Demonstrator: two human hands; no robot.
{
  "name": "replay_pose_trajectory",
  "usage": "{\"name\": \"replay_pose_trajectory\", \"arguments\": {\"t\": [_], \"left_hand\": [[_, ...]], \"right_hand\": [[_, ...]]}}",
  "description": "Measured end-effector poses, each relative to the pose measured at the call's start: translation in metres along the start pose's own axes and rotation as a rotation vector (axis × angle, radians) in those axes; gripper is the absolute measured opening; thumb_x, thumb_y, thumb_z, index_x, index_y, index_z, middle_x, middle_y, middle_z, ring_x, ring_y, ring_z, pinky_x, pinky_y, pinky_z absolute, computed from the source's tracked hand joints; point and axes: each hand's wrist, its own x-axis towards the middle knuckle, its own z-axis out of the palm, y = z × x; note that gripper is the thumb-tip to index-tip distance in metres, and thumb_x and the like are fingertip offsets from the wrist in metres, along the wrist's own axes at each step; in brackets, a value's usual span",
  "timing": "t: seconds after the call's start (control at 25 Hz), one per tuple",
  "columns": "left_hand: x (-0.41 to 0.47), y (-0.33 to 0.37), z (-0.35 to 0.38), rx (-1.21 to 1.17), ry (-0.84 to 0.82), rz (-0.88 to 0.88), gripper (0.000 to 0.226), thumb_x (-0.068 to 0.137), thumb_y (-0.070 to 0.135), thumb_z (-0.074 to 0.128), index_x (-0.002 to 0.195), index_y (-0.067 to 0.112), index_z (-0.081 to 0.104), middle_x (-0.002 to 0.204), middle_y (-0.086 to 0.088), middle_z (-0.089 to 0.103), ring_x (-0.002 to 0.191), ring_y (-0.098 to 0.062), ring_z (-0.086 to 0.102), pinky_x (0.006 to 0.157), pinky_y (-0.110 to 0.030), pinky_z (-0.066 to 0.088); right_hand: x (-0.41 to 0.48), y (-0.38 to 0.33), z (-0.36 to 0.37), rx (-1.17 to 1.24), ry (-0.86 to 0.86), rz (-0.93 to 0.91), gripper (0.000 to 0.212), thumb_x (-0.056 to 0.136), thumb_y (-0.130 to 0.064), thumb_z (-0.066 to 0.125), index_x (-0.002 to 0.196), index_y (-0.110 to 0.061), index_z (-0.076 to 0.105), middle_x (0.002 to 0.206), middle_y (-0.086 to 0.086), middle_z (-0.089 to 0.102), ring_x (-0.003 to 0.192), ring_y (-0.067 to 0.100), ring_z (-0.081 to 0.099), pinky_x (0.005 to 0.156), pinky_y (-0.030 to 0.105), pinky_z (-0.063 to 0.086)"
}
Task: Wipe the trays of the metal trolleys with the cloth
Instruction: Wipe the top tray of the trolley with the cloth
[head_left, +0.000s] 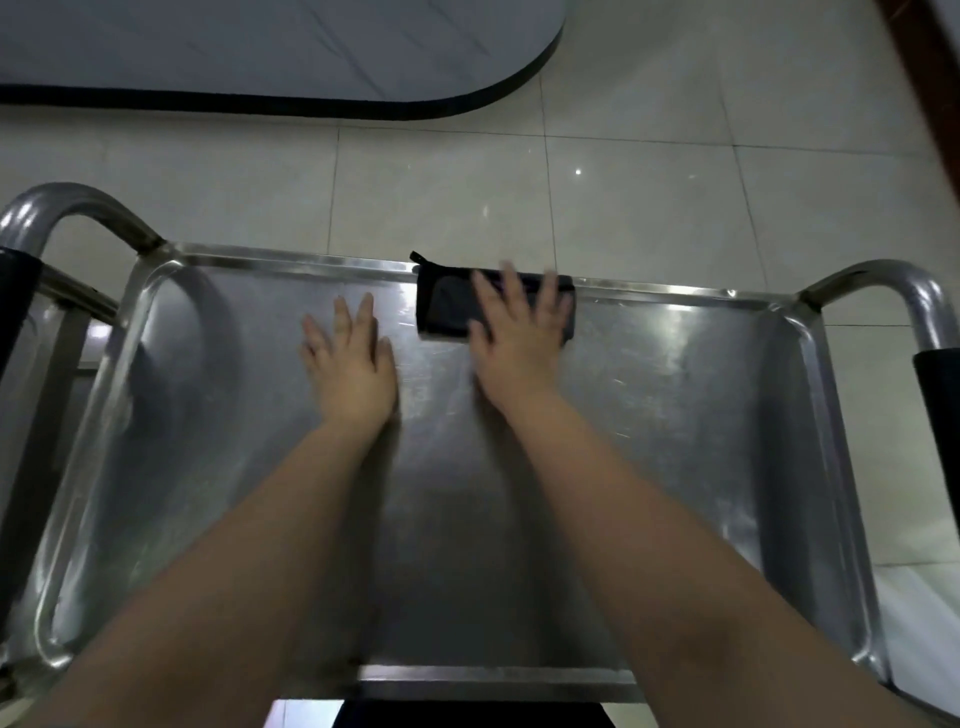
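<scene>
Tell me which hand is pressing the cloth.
The right hand, flat on the dark cloth at the far rim of the tray; the left hand lies on bare metal beside it.

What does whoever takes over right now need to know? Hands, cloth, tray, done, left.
Left hand: open, flat on the bare tray, beside the cloth.
Right hand: open, pressing the dark folded cloth down at the tray's far rim.
Done: mid-wipe; area covered cannot be told.
Left: rest of this tray, then other trays.
</scene>
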Motion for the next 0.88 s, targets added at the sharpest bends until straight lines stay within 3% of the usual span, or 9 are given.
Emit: {"name": "replay_pose_trajectory", "arguments": {"t": [0.12,0.32,0.48,0.56,0.6,0.68,0.8,0.88], "left_hand": [[0.014,0.016,0.021,0.241,-0.026,0.178,0.062,0.103,0.044,0.024,0.157,0.023,0.002,0.164,-0.009,-0.008,0.148,-0.033,-0.015,0.115,-0.053,-0.015],[0.02,0.042,0.043,0.305,-0.054,0.33,0.06,0.103,0.047,0.023,0.156,0.03,0.003,0.164,-0.003,-0.006,0.15,-0.025,-0.013,0.114,-0.057,-0.016],[0.02,0.04,0.049,0.326,-0.061,0.347,0.055,0.102,0.051,0.014,0.154,0.038,0.004,0.164,0.001,-0.005,0.15,-0.025,-0.012,0.115,-0.06,-0.013],[0.018,0.041,0.051,0.317,-0.048,0.349,0.054,0.102,0.049,0.015,0.154,0.038,0.005,0.164,0.001,-0.003,0.15,-0.026,-0.008,0.115,-0.061,-0.011],[0.018,0.041,0.05,0.319,-0.046,0.349,0.054,0.102,0.049,0.015,0.154,0.038,0.005,0.164,0.001,-0.003,0.151,-0.026,-0.008,0.115,-0.061,-0.011],[0.02,0.041,0.048,0.323,-0.054,0.349,0.054,0.102,0.049,0.015,0.154,0.039,0.005,0.164,0.002,-0.003,0.151,-0.025,-0.008,0.115,-0.061,-0.011],[0.019,0.042,0.042,0.305,-0.075,0.347,0.053,0.103,0.046,0.021,0.155,0.038,0.01,0.165,0.002,-0.001,0.151,-0.026,-0.005,0.115,-0.062,-0.009],[0.018,0.042,0.041,0.315,-0.093,0.344,0.053,0.103,0.044,0.022,0.155,0.037,0.012,0.165,0.001,0.0,0.151,-0.026,-0.005,0.115,-0.063,-0.009]], "right_hand": [[0.038,-0.014,0.023,-0.167,-0.233,-0.004,0.058,0.097,-0.061,0.022,0.148,-0.053,-0.005,0.162,-0.012,-0.012,0.141,0.043,-0.026,0.098,0.07,-0.027],[0.024,0.097,-0.002,-0.257,-0.165,0.048,0.056,0.095,-0.063,0.023,0.147,-0.057,0.002,0.162,-0.016,0.007,0.147,0.041,-0.002,0.101,0.071,-0.021],[-0.005,0.251,-0.057,-0.271,-0.12,0.507,0.057,0.094,-0.064,0.019,0.147,-0.056,0.0,0.163,-0.012,0.002,0.147,0.039,-0.003,0.108,0.073,-0.007],[-0.009,0.262,-0.064,-0.173,-0.084,0.756,0.058,0.093,-0.064,0.017,0.148,-0.055,0.001,0.163,-0.011,0.002,0.147,0.04,-0.006,0.108,0.07,-0.006],[-0.004,0.241,-0.055,-0.167,-0.054,0.773,0.058,0.093,-0.063,0.018,0.148,-0.055,0.001,0.163,-0.01,0.002,0.146,0.041,-0.006,0.109,0.07,-0.006],[0.003,0.172,-0.022,-0.164,-0.04,0.585,0.059,0.094,-0.06,0.024,0.148,-0.054,0.0,0.163,-0.008,0.007,0.146,0.043,-0.004,0.109,0.068,-0.01],[-0.038,0.068,0.026,-0.202,-0.122,0.066,0.059,0.092,-0.061,0.024,0.148,-0.054,0.006,0.161,-0.005,0.019,0.145,0.043,0.002,0.108,0.062,-0.017],[-0.076,0.064,0.026,-0.218,-0.117,-0.052,0.058,0.091,-0.062,0.029,0.148,-0.053,0.015,0.158,-0.005,0.028,0.145,0.041,0.011,0.112,0.06,-0.01]]}}
